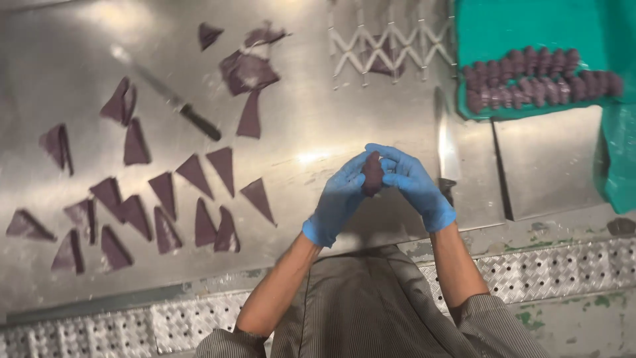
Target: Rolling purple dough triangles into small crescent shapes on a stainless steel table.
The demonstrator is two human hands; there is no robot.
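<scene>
Your left hand [339, 199] and right hand [414, 185], both blue-gloved, each have a grip clenched around one purple dough piece [372, 175] above the steel counter [318, 132] (purple dough triangles [192, 174] and a knife [173, 101] lie to your left), with a green tray [530, 26] of rolled pieces [540, 76] beyond and perforated metal floor plates [563, 265] below.

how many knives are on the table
2. A black-handled knife lies upper left on the steel table among purple triangles. A broad-bladed knife lies just beside the right hand, which with the left hand holds a purple roll. None seems hidden.
</scene>
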